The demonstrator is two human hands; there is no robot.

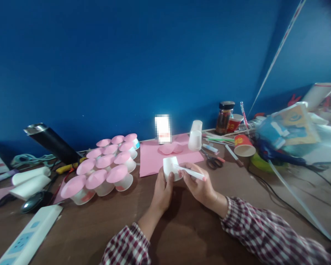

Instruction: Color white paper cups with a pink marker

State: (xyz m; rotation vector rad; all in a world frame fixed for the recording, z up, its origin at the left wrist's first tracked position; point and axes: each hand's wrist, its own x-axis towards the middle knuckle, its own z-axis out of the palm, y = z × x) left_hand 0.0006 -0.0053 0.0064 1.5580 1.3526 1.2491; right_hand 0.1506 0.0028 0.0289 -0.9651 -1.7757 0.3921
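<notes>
Left hand point(162, 189) wraps a white paper cup point(171, 167) just above the brown table point(182, 228), beside the pink sheet point(154, 156); right hand point(200, 186) pinches a glue stick point(190, 172) against it; steadying the cup should keep the strokes even.

A brown wooden bench point(182, 228) against a blue wall carries a cluster of pink-topped white cups point(105, 169), a pink paper sheet point(154, 158) and scissors point(213, 161). A white power strip point(30, 235) lies at its left edge, a tipped red paper cup point(244, 145) and a dark-lidded jar point(224, 117) to the right.
</notes>
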